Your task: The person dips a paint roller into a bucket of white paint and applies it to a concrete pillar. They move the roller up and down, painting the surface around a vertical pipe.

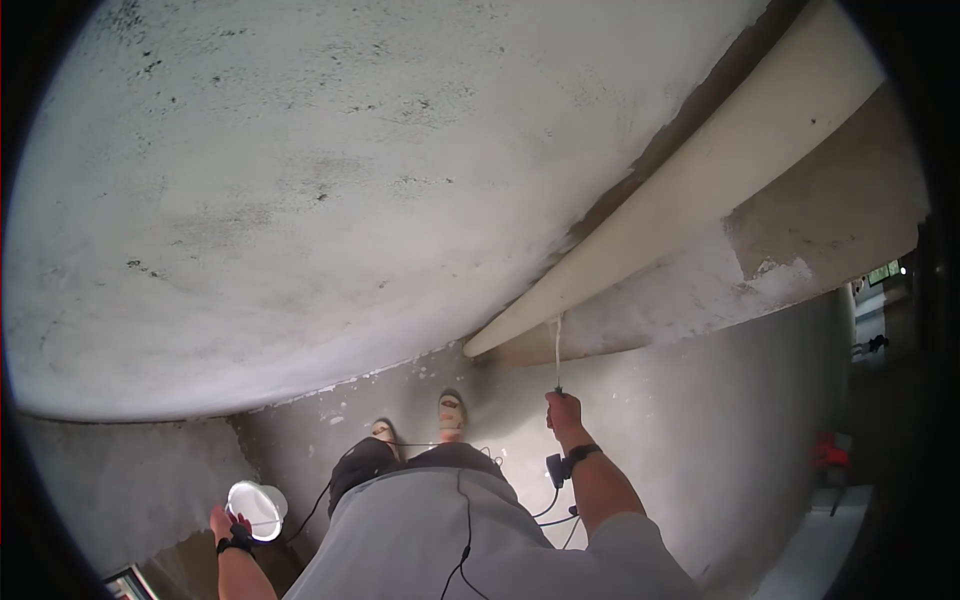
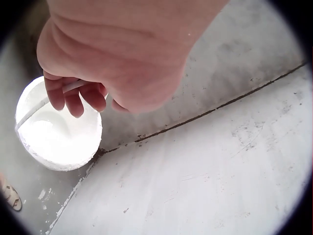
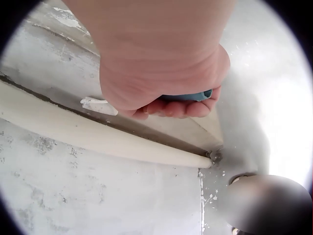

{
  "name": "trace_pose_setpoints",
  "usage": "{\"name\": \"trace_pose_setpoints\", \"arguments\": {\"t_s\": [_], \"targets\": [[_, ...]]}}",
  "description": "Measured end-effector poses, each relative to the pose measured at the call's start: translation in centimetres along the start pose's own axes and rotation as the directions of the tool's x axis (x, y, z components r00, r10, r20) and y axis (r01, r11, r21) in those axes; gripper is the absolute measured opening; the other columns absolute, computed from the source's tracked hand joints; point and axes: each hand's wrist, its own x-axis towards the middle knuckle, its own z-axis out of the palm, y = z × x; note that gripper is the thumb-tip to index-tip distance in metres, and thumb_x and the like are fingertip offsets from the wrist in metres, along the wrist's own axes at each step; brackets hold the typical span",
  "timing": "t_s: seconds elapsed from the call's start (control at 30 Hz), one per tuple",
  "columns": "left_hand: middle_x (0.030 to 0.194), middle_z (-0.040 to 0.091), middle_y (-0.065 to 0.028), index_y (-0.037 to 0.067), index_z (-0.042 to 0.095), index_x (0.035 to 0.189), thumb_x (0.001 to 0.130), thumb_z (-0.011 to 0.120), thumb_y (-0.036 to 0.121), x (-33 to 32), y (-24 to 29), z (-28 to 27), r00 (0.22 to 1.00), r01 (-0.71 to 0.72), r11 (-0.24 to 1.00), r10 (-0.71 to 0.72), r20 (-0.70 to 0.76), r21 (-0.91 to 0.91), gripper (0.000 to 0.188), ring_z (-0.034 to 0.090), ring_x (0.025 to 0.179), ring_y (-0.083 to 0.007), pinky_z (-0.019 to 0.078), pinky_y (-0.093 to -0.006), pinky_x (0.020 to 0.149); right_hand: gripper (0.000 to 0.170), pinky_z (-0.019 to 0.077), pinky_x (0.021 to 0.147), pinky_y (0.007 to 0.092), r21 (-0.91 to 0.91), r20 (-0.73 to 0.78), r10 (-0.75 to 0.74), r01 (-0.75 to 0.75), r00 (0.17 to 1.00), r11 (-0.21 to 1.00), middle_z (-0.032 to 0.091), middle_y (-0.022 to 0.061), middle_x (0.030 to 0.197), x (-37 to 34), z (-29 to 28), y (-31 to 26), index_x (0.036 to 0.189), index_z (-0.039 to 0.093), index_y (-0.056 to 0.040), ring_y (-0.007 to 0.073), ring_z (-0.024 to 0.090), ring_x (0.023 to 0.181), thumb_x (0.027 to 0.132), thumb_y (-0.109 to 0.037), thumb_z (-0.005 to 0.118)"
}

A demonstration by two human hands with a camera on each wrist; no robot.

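My left hand [image 1: 222, 522] is low at the left, its fingers curled round the wire-like handle [image 2: 34, 112] of a white bucket [image 2: 63, 165]. Bright white material shows inside the bucket, which hangs below the hand. My right hand [image 1: 565, 412] grips the teal handle [image 3: 188, 96] of a tool with a flat, white-coated head [image 3: 100, 105]. In the head view the tool points away from me, and its tip overlaps the lower part of a cream pipe and the wall beside it. The palm and fingers hide most of the teal handle.
A cream pipe [image 1: 650, 230] runs down along the wall corner to the floor. The large wall [image 1: 300, 230] ahead is whitish with dark blemishes. Bare brown patches [image 1: 830, 200] show on the right wall. White specks dot the grey floor [image 1: 640, 410] near my feet, and cables hang at my body.
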Motion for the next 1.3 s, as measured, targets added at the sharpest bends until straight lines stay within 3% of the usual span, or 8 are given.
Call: {"name": "trace_pose_setpoints", "arguments": {"t_s": [0.1,0.37,0.5,0.77,0.87,1.07,1.17,1.3], "targets": [[0.093,0.048,0.002,0.019,0.046,0.1,0.078,0.057,0.04,3.2,1.0,-1.6,0.999,0.035,0.998,-0.036,-0.021,-0.05,0.033,0.051,0.086,-0.0182,0.0421,-0.0353,0.069,0.018,0.0314,0.032,0.0279,0.059,-0.005,0.053,-0.052,0.999,0.997,0.042,0.0009,0.049,-1.9,-0.1,-0.9,0.072,0.051,-0.0067,0.0125,0.04,0.035,0.081,-0.017,0.061],[0.096,0.047,0.0042,0.024,0.044,0.103,0.078,0.057,0.042,7.8,1.4,-1.3,0.994,-0.101,0.992,0.099,-0.035,-0.07,0.034,0.047,0.08,-0.0178,0.0391,-0.0369,0.066,0.019,0.0265,0.032,0.0265,0.057,-0.03,0.085,-0.083,0.996,0.995,0.04,-0.0012,0.049,-3.7,-1.8,-1.1,0.071,0.047,-0.0109,0.0111,0.037,0.035,0.082,-0.017,0.062],[0.101,0.046,-0.0005,0.022,0.046,0.115,0.079,0.057,0.039,6.9,1.2,0.5,0.985,-0.164,0.985,0.16,-0.057,-0.062,0.041,0.047,0.082,-0.0194,0.0385,-0.0355,0.064,0.022,0.0267,0.032,0.0263,0.164,0.004,0.106,-0.105,0.994,0.981,0.039,-0.0013,0.049,-4.0,-1.2,-0.4,0.068,0.046,-0.0128,0.0111,0.037,0.035,0.082,-0.018,0.062],[0.096,0.046,-0.0002,0.02,0.049,0.108,0.08,0.056,0.039,3.9,-1.1,3.9,0.982,-0.187,0.982,0.187,-0.022,-0.023,0.035,0.048,0.078,-0.0192,0.0373,-0.0346,0.06,0.028,0.0258,0.033,0.026,0.345,0.132,0.257,-0.288,0.957,0.894,0.034,-0.0027,0.046,-4.3,0.1,0.0,0.063,0.042,-0.0167,0.0119,0.032,0.034,0.083,-0.02,0.06],[0.085,0.047,0.0005,0.018,0.049,0.099,0.081,0.055,0.037,1.2,-2.4,5.3,0.984,-0.178,0.984,0.178,-0.011,-0.026,0.028,0.051,0.071,-0.0187,0.0371,-0.0345,0.056,0.022,0.027,0.031,0.0288,0.326,0.098,0.234,-0.253,0.967,0.911,0.037,0.0009,0.046,-2.0,0.7,-0.1,0.066,0.046,-0.0112,0.0143,0.036,0.033,0.082,-0.019,0.06],[0.079,0.047,0.0007,0.015,0.049,0.093,0.084,0.054,0.031,-2.0,-4.7,8.2,0.981,-0.187,0.975,0.18,0.07,0.12,0.019,0.052,0.067,-0.0174,0.0377,-0.0328,0.052,0.025,0.0275,0.033,0.0297,0.243,0.094,0.102,-0.122,0.99,0.962,0.036,0.0012,0.046,0.3,3.2,-3.1,0.063,0.043,-0.0132,0.0147,0.034,0.034,0.081,-0.018,0.06],[0.076,0.049,-0.001,0.013,0.05,0.093,0.084,0.054,0.029,-1.5,-5.4,8.9,0.969,-0.188,0.977,0.166,0.182,0.105,0.019,0.055,0.069,-0.0188,0.0408,-0.0348,0.054,0.023,0.0305,0.034,0.0321,0.224,0.225,-0.024,-0.027,0.974,0.974,0.039,0.0033,0.047,2.1,4.1,-4.4,0.065,0.044,-0.0112,0.0159,0.037,0.036,0.081,-0.017,0.06],[0.079,0.051,-0.0021,0.013,0.051,0.095,0.086,0.053,0.027,-7.9,-5.1,10.3,0.957,-0.242,0.952,0.201,0.211,0.189,0.018,0.055,0.07,-0.02,0.0424,-0.0364,0.059,0.023,0.0326,0.036,0.0329,0.203,0.232,0.033,-0.081,0.972,0.976,0.04,0.0025,0.048,1.7,4.3,-5.7,0.066,0.044,-0.0123,0.0156,0.04,0.038,0.082,-0.018,0.059]]}}
